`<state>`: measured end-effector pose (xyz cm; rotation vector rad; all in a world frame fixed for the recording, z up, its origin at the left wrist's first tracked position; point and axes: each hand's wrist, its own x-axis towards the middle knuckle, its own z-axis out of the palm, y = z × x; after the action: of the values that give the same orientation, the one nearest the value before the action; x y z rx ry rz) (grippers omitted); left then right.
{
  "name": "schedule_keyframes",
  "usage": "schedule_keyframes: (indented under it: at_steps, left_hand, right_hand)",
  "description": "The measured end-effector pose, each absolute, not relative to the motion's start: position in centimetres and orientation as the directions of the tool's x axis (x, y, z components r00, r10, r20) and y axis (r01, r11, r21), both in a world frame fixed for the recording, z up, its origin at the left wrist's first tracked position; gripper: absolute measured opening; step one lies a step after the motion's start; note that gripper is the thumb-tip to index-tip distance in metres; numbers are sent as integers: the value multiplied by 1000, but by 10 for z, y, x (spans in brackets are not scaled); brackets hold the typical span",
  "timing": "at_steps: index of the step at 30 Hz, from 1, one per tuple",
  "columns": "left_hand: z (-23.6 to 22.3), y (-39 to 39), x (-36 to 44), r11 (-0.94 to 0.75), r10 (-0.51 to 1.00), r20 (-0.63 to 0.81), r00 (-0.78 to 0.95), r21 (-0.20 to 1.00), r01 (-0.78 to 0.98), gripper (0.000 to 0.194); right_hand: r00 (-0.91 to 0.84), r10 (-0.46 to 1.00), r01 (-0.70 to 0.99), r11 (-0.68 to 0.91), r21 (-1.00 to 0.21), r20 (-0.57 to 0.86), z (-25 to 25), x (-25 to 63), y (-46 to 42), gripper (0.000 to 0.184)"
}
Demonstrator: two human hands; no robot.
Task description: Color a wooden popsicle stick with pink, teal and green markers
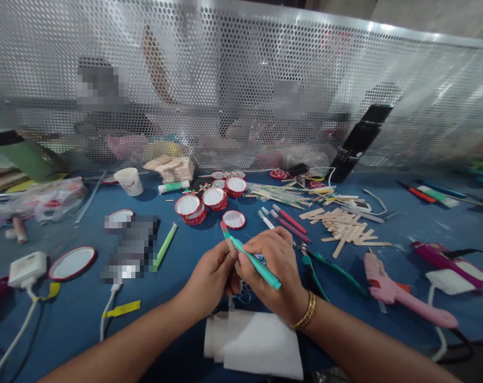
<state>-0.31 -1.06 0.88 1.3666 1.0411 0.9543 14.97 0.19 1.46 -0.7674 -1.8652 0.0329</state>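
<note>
At the near edge of the table [177, 340], I see a folded white sheet [261, 343]; whether it is cloth or paper, I cannot tell. Just beyond it I have both hands up close together. The left hand [209, 271] has its grip narrowed on a flat stick [230, 244], pinched between thumb and fingers, its reddish end slanting up and away from me. The right hand [271, 260], a gold bracelet [306, 313] at its wrist, has its grip closed round a teal marker [261, 267], whose tip end meets the stick near the coloured part.

To the right lies a pink glue gun [397, 292], and between it and the right hand, green-handled pliers [341, 271]. On the left I get a charger [27, 269], a large lid [73, 263], a blurred-out phone [133, 244] and a lime marker [165, 247].

Farther out, a single lid [234, 219] sits in front of stacked red-rimmed lids [214, 198]; right of them a pile of bare sticks [347, 229] spreads out. Beyond are a paper cup [128, 182] and a black flask [361, 141] tilted in my view, with the perforated panel [241, 64] behind.
</note>
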Motion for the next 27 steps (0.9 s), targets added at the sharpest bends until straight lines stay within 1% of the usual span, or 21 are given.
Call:
schedule_keyframes:
  at_steps: [4,11,18,22,24,27]
  left_hand:
    - [11,-12,-2,17,960,-34,276,998,62,37]
    - [10,-13,-3,11,958,-26,285,999,53,37]
    - [9,-13,-3,15,957,-32,287,998,61,35]
    - [7,-14,-3,22,954,-36,298,998,52,37]
    - [7,-14,-3,10,956,-27,293,998,59,37]
    - [8,-14,-3,6,957,-27,290,997,75,36]
  right_hand:
    - [-192,516,504,782,-367,835,13,151,2,8]
    - [-257,516,478,803,-356,817,15,149,0,8]
    - [-199,516,493,787,-370,833,13,151,1,9]
    - [-245,500,455,816,-357,831,15,149,0,9]
    - [-257,508,462,812,-358,822,16,149,1,8]
    - [-221,530,496,784,-373,819,14,150,2,6]
